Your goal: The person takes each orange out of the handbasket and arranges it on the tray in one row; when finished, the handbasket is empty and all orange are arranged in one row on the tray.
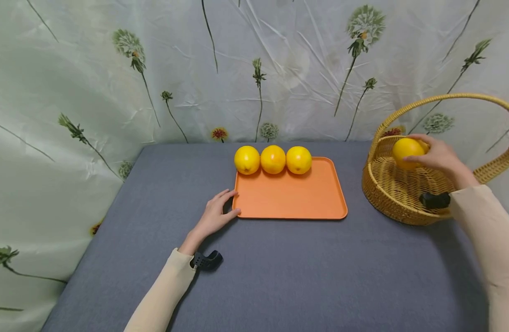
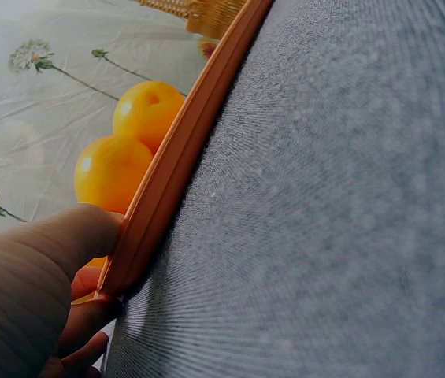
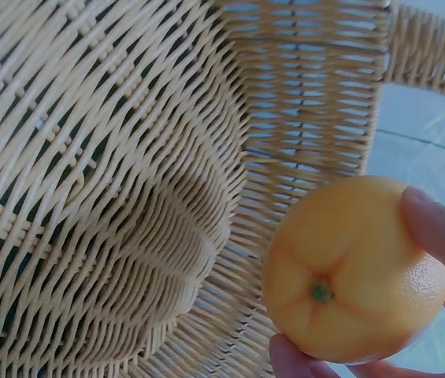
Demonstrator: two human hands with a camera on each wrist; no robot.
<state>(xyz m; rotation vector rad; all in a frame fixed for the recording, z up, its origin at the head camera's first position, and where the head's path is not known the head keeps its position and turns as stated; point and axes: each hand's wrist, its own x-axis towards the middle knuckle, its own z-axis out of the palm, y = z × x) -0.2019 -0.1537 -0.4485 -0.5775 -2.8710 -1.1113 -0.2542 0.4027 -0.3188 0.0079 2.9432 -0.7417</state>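
My right hand (image 1: 439, 157) grips an orange (image 1: 407, 152) between thumb and fingers, over the wicker basket (image 1: 385, 196). In the right wrist view the green stem end of this orange (image 3: 356, 272) faces the camera, in front of the woven wall. My left hand (image 1: 215, 214) holds the left edge of an orange-coloured tray (image 1: 292, 198), its thumb and fingers at the rim by the near left corner. Three more oranges (image 1: 273, 159) sit side by side in a row along the tray's far edge, from the far left corner rightward.
The basket's tall arched handle (image 1: 445, 97) rises above the right hand. A grey cloth (image 1: 279, 276) covers the table. Behind it hangs a pale curtain (image 1: 279, 69) printed with flowers. Each wrist wears a black camera mount (image 1: 209, 260).
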